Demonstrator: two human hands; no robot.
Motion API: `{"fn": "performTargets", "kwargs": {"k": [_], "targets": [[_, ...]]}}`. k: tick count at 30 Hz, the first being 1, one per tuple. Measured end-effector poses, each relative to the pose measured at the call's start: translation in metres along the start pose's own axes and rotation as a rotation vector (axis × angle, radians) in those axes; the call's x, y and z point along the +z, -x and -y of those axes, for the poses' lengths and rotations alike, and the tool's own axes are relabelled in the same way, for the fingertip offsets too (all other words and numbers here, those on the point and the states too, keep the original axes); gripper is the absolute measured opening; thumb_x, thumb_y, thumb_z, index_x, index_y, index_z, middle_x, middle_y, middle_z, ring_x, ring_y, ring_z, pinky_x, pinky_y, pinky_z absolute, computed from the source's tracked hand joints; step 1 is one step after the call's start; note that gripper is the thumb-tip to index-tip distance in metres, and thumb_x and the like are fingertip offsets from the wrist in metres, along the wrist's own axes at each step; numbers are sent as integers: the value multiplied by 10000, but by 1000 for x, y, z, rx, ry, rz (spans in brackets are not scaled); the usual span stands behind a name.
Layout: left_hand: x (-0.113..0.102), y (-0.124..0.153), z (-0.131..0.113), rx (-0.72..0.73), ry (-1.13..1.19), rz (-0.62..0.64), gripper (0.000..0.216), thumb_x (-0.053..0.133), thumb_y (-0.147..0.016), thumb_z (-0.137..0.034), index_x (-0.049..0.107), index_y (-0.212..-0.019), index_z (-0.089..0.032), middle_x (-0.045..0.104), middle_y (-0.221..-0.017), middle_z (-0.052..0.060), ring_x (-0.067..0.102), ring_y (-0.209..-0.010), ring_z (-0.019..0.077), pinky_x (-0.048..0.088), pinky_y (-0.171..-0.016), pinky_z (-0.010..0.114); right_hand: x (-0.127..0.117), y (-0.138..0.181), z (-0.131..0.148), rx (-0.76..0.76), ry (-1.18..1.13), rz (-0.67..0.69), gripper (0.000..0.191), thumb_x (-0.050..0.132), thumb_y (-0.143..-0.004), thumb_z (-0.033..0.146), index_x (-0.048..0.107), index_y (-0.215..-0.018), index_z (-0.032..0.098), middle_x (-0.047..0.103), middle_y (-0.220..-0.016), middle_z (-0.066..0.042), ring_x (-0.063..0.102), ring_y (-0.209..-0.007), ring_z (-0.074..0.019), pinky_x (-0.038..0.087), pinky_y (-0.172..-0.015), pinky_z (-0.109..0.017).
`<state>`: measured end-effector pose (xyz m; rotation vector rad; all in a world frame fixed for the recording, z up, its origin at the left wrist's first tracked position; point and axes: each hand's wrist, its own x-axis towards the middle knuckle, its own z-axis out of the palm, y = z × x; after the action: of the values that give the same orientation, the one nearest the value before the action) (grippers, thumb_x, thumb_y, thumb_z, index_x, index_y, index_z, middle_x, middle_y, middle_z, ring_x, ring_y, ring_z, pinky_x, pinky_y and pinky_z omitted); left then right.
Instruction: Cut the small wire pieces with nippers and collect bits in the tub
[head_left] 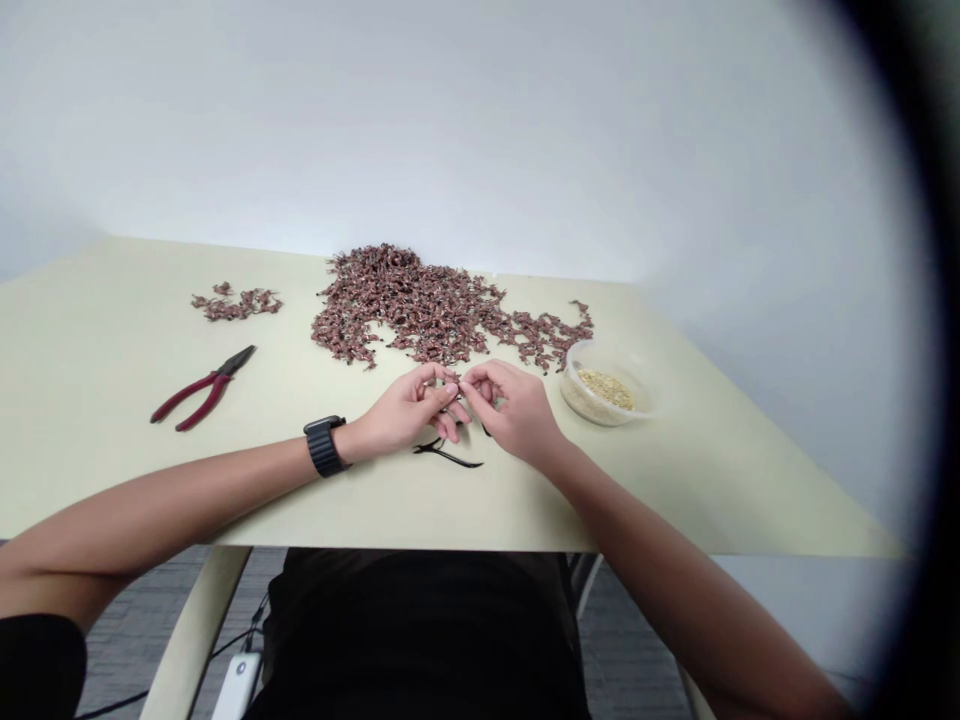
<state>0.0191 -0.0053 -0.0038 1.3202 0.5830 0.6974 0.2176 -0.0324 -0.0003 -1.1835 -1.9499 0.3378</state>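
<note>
Right now the two hands meet over the bench (pixel 720 480), just in front of a big heap of small reddish-brown pieces (pixel 420 300). The left hand (pixel 424 400), below a dark watch (pixel 325 446), pinches one small piece (pixel 458 379) between thumb and fingertips, its other fingers curled loosely beneath. The right hand (pixel 510 402) brings thumb and forefinger up against that same piece; from here I can't tell whether it grips it too. Under the hands lie black-handled nippers (pixel 450 457), partly hidden. Over to the left, red-handled pliers (pixel 206 390) rest on the bench, near a smaller cluster (pixel 238 304) of the same pieces. Just beside the heap's right end stands a clear round tub (pixel 576 400) containing yellowish bits (pixel 606 388).
</note>
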Motion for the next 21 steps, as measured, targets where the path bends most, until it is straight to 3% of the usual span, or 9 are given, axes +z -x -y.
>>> {"fn": "performTargets", "kwargs": {"k": [8,12,16,18,21], "targets": [[1,3,3,69,-119,-17,344,591,-962,-489,431,-1093,-214,692,-759,15,635,-526,122,490,-505,213,7,3,2,-96,98,-22,135,529,-993,265,629,-949,185,648,-901,-76,572,-778,-174,456,-745,-309],[1,5,2,125,-245,-64,302,577,-971,-471,429,-1081,-232,652,-686,-23,565,-501,91,412,-483,175,8,2,4,193,-197,1,228,610,-966,411,664,-942,190,649,-815,-55,566,-670,-153,459,-621,-286],[-1,6,0,137,-312,-80,285,574,-974,-461,439,-1075,-231,611,-625,-45,474,-466,67,338,-460,158,5,-2,1,427,-576,143,358,688,-901,527,661,-937,172,631,-785,-34,506,-543,-106,394,-494,-245],[-2,6,-1,113,-273,-34,295,562,-978,-471,430,-1084,-230,617,-638,-43,466,-452,70,340,-448,164,3,-3,-2,408,-599,167,344,702,-895,510,654,-968,177,625,-806,-30,502,-547,-101,396,-497,-238],[-4,5,-5,60,-205,55,296,530,-992,-488,425,-1066,-221,631,-653,-32,477,-448,76,375,-454,178,-1,-4,-4,205,-406,92,228,664,-937,413,659,-974,188,625,-845,-41,552,-678,-132,441,-587,-248]]}}
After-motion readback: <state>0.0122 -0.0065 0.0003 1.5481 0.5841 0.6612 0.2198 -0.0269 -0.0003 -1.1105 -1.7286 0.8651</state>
